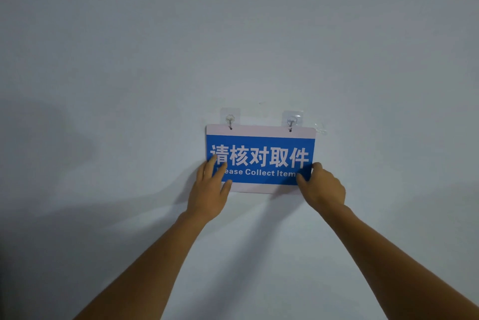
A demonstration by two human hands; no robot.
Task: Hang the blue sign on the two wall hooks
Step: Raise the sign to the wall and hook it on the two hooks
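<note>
The blue sign (260, 148) with white lettering and a pale border lies flat against the wall. Its two top holes sit at the left hook (230, 120) and the right hook (291, 122), both clear adhesive hooks. My left hand (208, 191) holds the sign's lower left corner, fingers spread over its face. My right hand (324, 186) grips the lower right corner, thumb on the front.
The plain white wall (233, 34) fills the whole view. A scrap of clear film (321, 131) sticks out beside the sign's upper right corner.
</note>
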